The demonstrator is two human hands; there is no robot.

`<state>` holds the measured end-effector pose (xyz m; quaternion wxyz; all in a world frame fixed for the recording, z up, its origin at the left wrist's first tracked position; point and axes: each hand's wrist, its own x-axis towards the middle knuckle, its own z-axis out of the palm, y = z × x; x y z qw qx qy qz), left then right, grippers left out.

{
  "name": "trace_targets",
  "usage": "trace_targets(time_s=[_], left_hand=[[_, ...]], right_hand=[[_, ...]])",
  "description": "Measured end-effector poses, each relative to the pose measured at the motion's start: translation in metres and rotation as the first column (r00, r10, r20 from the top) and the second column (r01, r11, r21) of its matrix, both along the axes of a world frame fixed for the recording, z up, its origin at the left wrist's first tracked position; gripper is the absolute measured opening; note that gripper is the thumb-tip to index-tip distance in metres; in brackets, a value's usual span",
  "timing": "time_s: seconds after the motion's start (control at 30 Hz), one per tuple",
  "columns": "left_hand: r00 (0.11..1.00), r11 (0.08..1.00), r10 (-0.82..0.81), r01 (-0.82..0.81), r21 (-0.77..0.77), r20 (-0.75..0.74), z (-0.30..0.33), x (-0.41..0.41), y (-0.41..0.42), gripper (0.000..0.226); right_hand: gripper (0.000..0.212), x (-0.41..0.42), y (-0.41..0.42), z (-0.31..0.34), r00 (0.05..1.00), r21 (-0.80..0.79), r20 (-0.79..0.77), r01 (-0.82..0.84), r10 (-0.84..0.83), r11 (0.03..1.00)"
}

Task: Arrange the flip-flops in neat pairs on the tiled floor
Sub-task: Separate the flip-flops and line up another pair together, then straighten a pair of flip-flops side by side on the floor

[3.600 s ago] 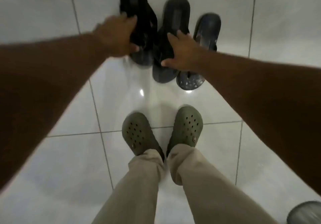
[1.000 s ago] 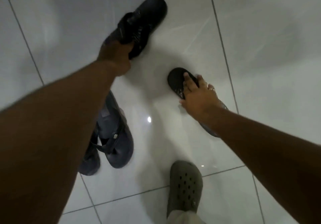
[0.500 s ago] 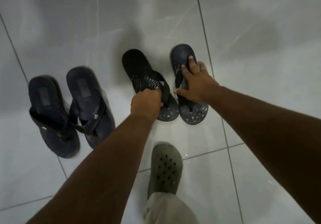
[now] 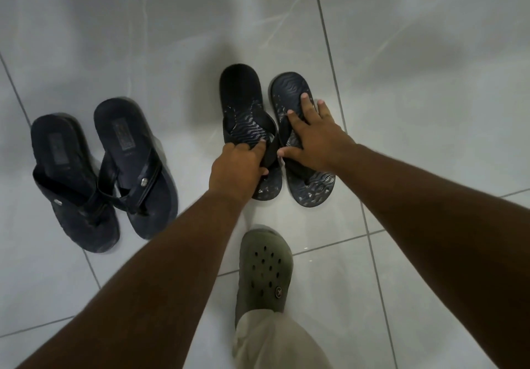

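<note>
The floor tiles (image 4: 430, 53) are shiny and smooth. The dark flip-flops (image 4: 289, 93) look like dull rubber with wavy bumps. The green clog (image 4: 265, 265) is matt plastic with holes.

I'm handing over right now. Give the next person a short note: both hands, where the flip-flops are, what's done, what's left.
Left hand: fingers closed on the strap of the black flip-flop.
Right hand: lying flat, fingers spread, on the patterned flip-flop next to it; no grip.
These two lie side by side on the tiled floor, toes towards the person, heels not quite level.
Done: the dark blue pair sits to the left, close together, slightly angled.
Left: level up the pair in hand, let go, perhaps straighten the blue pair.
</note>
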<state>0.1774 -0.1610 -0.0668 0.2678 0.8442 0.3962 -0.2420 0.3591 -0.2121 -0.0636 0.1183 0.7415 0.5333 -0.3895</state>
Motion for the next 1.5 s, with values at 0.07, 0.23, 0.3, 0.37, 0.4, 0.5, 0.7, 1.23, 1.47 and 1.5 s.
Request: trace_targets(time_s=[0.07,0.23,0.3,0.37,0.4,0.5,0.7,1.23,1.47,1.5], left_hand=[[1.0,1.0,-0.006,0.006,0.006,-0.006,0.001,0.0,0.001,0.062],[0.994,0.995,-0.091,0.093,0.029,-0.068,0.015,0.0,0.004,0.07],[0.988,0.99,-0.13,0.134,0.053,-0.086,0.032,-0.008,0.01,0.078],[0.989,0.99,-0.119,0.125,0.07,-0.084,0.052,-0.024,0.019,0.083],[0.989,0.99,-0.113,0.12,0.076,-0.092,0.063,-0.036,0.026,0.083],[0.985,0.989,-0.085,0.102,0.107,-0.149,0.089,-0.087,0.052,0.084],[0.985,0.992,0.022,-0.001,0.125,-0.171,0.103,-0.194,0.106,0.091],[0.991,0.995,-0.081,0.086,0.047,-0.103,-0.005,-0.362,0.108,0.087],[0.973,0.998,-0.055,0.055,-0.007,-0.224,0.004,-0.511,0.153,0.088],[0.97,0.999,-0.05,0.05,-0.009,-0.239,0.005,-0.526,0.157,0.088]], right_hand=[[0.094,0.001,0.002,0.0,1.0,-0.004,-0.002,-0.008,0.008,1.0],[0.096,-0.004,0.007,0.013,0.999,0.017,0.032,-0.029,0.028,0.999],[0.098,-0.013,0.01,0.026,0.999,0.058,0.03,-0.014,0.013,0.998],[0.099,-0.027,0.014,0.044,1.0,0.086,0.013,-0.001,0.0,0.996],[0.099,-0.038,0.017,0.054,1.0,0.084,0.0,-0.004,0.004,0.996],[0.099,-0.077,0.034,0.082,0.996,0.047,-0.08,-0.032,0.035,0.998],[0.097,-0.167,0.084,0.098,0.974,0.085,-0.186,-0.112,0.127,0.99],[0.086,-0.343,0.082,-0.012,0.967,-0.045,0.074,-0.242,0.245,0.969],[0.078,-0.496,0.135,-0.012,0.938,-0.02,0.064,-0.341,0.342,0.94],[0.078,-0.512,0.142,-0.012,0.933,-0.014,0.064,-0.354,0.354,0.935]])
